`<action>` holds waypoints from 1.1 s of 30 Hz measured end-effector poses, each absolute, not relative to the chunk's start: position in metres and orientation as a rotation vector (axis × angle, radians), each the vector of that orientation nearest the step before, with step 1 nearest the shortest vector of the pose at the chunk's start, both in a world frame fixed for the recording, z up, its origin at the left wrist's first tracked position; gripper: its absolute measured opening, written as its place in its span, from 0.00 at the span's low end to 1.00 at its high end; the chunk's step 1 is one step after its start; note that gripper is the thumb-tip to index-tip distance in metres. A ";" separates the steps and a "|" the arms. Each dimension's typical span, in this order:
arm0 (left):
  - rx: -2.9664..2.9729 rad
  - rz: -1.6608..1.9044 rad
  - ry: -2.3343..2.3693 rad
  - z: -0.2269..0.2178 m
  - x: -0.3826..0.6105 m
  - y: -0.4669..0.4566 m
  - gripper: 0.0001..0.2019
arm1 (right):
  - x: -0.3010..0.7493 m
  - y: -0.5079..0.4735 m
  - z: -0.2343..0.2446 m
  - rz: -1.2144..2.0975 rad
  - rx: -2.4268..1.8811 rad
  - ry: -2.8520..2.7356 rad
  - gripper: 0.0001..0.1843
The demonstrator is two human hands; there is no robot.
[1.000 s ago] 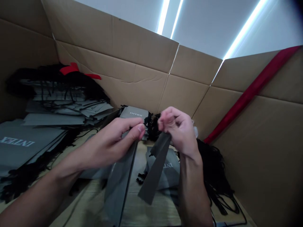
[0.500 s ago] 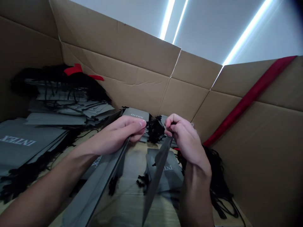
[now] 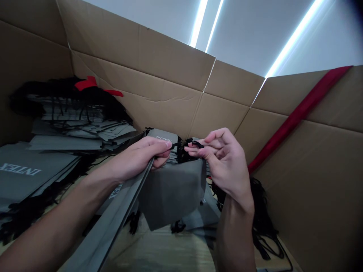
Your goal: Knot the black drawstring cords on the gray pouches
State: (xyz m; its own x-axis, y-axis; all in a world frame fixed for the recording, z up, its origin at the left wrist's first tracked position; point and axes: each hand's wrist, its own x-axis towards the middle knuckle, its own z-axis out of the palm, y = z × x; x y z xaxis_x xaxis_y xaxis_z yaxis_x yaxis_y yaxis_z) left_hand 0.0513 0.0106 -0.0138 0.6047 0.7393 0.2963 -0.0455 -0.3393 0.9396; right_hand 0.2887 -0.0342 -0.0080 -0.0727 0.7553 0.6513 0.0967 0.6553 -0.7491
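Observation:
My left hand (image 3: 138, 155) grips the top edge of a grey non-woven bag (image 3: 170, 192) and pinches a thin black cord (image 3: 176, 144) between thumb and fingers. My right hand (image 3: 222, 158) holds a black cord loop (image 3: 195, 143) between its fingertips, just above the bag's opening. The bag hangs spread open below both hands, and its long side runs down toward the lower left. Behind the hands stands a grey bag printed INTEX (image 3: 163, 136), partly hidden by a tangle of black cords (image 3: 181, 153).
Stacks of grey bags with black cords (image 3: 70, 122) lie at the left, with a printed bag (image 3: 25, 170) nearest. A black cord bundle (image 3: 262, 223) lies at the right. Tall cardboard walls (image 3: 136, 79) surround the light wooden surface (image 3: 159, 253); a red strap (image 3: 300, 113) runs along the right wall.
The bag has swung open and spread out beneath my hands. My right hand has moved up and left, its fingers now opened out around the black cord instead of curled.

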 end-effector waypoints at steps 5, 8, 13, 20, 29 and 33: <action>1.774 0.889 0.605 -0.014 0.050 0.010 0.27 | 0.291 -0.030 -0.011 0.477 -0.757 -1.590 0.08; 1.733 0.880 0.604 -0.014 0.050 0.008 0.27 | 0.290 -0.029 -0.012 0.375 -0.731 -1.641 0.05; 1.683 0.859 0.557 -0.013 0.051 0.007 0.26 | 0.282 -0.029 -0.012 0.337 -0.731 -1.709 0.06; 1.703 0.865 0.617 -0.010 0.051 0.005 0.27 | 0.272 -0.029 -0.014 0.253 -0.758 -1.699 0.07; 1.704 0.867 0.561 -0.010 0.052 0.004 0.26 | 0.270 -0.025 -0.018 0.316 -0.750 -1.636 0.08; 1.703 0.865 0.583 -0.010 0.053 0.004 0.26 | 0.271 -0.026 -0.017 0.334 -0.752 -1.641 0.08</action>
